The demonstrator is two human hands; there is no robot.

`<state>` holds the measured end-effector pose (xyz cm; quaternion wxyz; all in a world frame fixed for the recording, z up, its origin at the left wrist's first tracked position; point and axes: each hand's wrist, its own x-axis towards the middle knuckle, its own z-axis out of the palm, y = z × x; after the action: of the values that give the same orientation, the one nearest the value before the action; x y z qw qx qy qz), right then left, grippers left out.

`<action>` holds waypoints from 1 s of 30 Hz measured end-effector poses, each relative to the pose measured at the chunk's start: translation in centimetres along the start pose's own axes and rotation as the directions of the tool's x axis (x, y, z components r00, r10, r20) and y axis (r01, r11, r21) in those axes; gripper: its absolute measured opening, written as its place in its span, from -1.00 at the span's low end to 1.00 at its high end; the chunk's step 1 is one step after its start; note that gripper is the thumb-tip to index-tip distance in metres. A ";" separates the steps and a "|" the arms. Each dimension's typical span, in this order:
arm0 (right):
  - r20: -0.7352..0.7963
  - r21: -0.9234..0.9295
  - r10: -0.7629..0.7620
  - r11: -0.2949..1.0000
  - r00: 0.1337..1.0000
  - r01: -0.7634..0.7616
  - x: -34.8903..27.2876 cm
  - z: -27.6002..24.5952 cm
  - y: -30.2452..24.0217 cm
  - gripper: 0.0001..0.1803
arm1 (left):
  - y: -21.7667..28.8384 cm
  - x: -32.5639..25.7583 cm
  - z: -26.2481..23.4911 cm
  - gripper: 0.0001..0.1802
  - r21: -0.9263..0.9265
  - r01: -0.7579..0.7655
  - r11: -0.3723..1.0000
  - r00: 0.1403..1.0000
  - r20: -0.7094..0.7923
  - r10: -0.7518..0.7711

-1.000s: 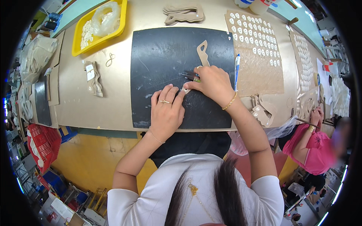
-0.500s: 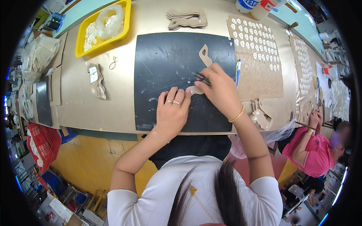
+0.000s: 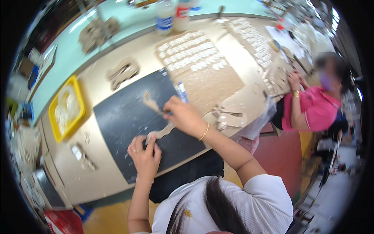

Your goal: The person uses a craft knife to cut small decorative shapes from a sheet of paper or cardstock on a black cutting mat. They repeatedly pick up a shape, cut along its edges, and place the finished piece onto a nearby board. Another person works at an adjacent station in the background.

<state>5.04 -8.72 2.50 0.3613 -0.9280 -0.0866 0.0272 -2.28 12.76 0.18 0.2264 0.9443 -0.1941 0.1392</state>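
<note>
Seemingly, the left hand (image 3: 145,158) presses down one end of a curvy beige strip (image 3: 163,132) on the black mat (image 3: 120,113); any pinch is hidden. The right hand (image 3: 186,119) curls around a blurred dark tool (image 3: 168,113); light pressure could let the strip skid.

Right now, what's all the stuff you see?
Mat: one, black, mid-table
Strips: two showing, tan, on mat
Tool: one, dark, blurred, over mat
Tray: one, yellow, left
Plastic bag: one, whitish, in tray
Piles: several, tan, around mat
Sheets: two, brown, right
White pieces: many, white, on sheets
Pen: one, blue-white, beside mat
Bottles: at least two, whitish, back
Basket: one, red, lower left
Co-worker: one, pink shirt, right
Left hand: one, ringed, on strip
Right hand: one, braceleted, around tool
</note>
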 end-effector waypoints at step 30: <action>-0.161 0.402 0.679 0.708 0.716 -0.581 -16.5 -13.0 12.2 -0.60 | 5.0 -1.3 1.8 -0.19 -0.311 -0.157 0.937 0.970 0.128 0.205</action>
<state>-7.98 -29.23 3.63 0.4847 -0.8211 0.3005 0.0244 -5.25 8.20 0.02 0.3365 0.8854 -0.3164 0.0529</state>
